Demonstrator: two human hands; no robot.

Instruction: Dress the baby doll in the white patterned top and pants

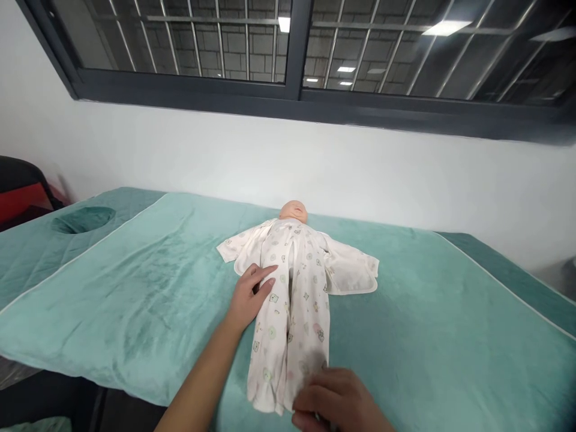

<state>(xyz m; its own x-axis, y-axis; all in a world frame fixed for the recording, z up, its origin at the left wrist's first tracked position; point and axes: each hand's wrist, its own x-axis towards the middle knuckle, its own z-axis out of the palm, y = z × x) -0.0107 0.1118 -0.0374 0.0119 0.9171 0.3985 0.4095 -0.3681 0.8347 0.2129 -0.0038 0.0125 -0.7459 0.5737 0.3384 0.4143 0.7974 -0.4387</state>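
A baby doll (293,211) lies on its back on the bed, its head toward the wall. It wears a white long-sleeved baby top (353,267) with the sleeves spread to both sides. White printed baby pants (310,306) lie lengthwise over the doll's front, legs toward me, covering most of its body. My left hand (251,294) rests on the left side of the pants, thumb and forefinger stretched out and apart. Down at the right leg's hem, my right hand (337,399) has its fingers curled closed on the cloth; it is slightly blurred and its fingertips are partly hidden.
A green plush sheet (148,288) covers the massage bed, which has a face hole (83,220) at the left end. Behind it stand a white wall (202,150) and a dark-framed window (299,54) with bars. A black and red chair (22,192) is at far left.
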